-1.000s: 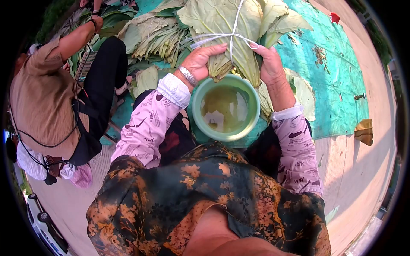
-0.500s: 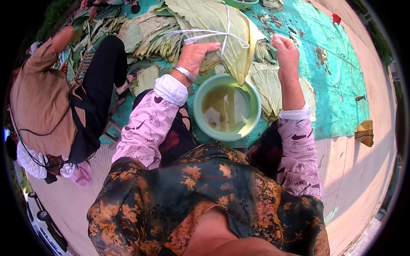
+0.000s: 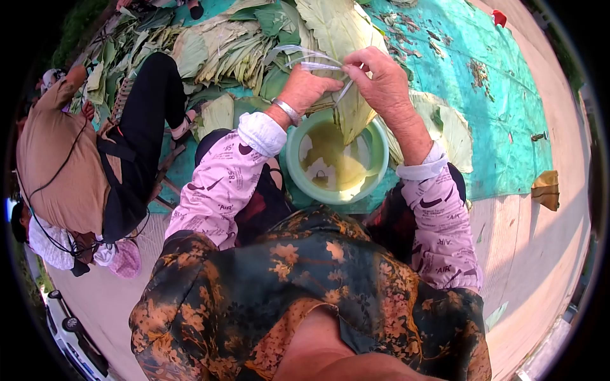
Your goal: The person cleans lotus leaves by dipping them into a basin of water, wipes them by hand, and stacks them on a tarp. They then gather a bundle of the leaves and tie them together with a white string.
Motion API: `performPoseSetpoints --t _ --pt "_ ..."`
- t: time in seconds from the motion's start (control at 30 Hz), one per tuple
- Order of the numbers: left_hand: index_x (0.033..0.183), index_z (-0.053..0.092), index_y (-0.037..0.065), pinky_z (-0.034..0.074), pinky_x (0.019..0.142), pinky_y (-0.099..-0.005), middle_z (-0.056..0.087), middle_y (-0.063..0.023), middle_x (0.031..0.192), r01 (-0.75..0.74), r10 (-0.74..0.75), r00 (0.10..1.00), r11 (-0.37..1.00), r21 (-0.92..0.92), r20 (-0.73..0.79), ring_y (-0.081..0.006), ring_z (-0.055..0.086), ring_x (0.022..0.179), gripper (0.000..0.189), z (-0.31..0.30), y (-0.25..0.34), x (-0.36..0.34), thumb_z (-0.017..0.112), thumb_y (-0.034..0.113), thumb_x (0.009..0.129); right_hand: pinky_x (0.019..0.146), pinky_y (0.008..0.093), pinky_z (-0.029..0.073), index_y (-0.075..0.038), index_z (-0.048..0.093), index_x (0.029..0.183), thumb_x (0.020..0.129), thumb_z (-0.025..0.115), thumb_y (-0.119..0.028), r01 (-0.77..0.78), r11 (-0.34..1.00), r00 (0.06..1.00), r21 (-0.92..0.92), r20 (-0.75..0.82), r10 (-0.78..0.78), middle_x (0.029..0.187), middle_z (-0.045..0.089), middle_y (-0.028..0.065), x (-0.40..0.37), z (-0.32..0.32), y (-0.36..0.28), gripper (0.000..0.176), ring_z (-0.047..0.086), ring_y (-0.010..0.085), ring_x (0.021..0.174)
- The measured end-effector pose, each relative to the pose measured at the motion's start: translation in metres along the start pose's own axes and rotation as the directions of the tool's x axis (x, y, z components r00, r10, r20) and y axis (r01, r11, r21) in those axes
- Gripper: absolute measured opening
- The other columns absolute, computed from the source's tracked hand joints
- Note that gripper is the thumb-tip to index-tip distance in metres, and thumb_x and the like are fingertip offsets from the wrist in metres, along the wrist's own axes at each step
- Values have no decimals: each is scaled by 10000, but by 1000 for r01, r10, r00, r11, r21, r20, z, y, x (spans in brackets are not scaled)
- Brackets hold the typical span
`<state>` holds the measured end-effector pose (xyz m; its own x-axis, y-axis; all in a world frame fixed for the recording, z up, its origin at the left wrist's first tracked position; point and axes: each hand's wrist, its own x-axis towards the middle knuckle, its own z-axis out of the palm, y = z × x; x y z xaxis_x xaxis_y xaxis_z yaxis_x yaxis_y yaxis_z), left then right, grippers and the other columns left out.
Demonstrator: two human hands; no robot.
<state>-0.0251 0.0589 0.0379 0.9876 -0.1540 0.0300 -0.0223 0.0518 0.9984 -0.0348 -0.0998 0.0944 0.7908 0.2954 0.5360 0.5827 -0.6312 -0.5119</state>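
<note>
A bundle of large green leaves (image 3: 343, 38), bound with white string (image 3: 311, 62), stands tilted above a green basin (image 3: 298, 171) of yellowish water. My left hand (image 3: 305, 89) grips the bundle's left side near its lower end. My right hand (image 3: 375, 79) pinches the white string on the bundle's front. The bundle's lower tip hangs over the basin. Both arms wear pink printed sleeves, and a silver bangle (image 3: 287, 109) sits on my left wrist.
A person in a tan top and black trousers (image 3: 70, 152) crouches at the left beside piles of leaves (image 3: 229, 51). Loose leaves (image 3: 445, 127) lie on a turquoise tarp (image 3: 495, 95). A brown object (image 3: 546, 189) lies at the tarp's right edge on pale pavement.
My right hand has come back from open air at the right onto the bundle and taken the string. The bundle has turned more upright over the basin.
</note>
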Motion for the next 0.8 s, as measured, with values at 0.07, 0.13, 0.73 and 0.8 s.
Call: performPoseSetpoints --t 0.07,0.13,0.73,0.8 --pt "928 601 -2 488 670 -279 627 -54 867 12 -12 1000 1000 6 5 -140 583 746 294 1 0 0 704 -1 652 606 267 458 -116 609 820 726 656 -116 47 998 999 -49 -16 -48 754 574 -3 1 -1 -2 106 559 148 660" --pt "892 614 -8 479 675 -285 633 -49 837 28 -28 1000 998 -48 -11 -137 577 739 288 3 1 0 707 18 621 603 271 456 -114 600 809 725 653 -114 157 977 986 -148 -35 -163 746 569 2 2 -2 -6 99 554 157 661" --pt "992 585 -18 491 697 -275 633 -65 883 80 -84 995 994 69 52 -143 592 745 354 4 -6 3 694 -19 656 565 199 427 -16 551 964 826 575 -74 -407 595 911 693 263 317 794 593 15 4 -7 20 151 511 64 628" --pt "941 601 -30 490 670 -277 640 -72 850 11 -11 1000 1000 25 29 -149 592 715 328 4 -12 4 706 -1 631 549 190 417 -6 538 993 822 575 -70 -462 567 884 682 301 357 804 587 19 5 -7 23 187 503 58 616"
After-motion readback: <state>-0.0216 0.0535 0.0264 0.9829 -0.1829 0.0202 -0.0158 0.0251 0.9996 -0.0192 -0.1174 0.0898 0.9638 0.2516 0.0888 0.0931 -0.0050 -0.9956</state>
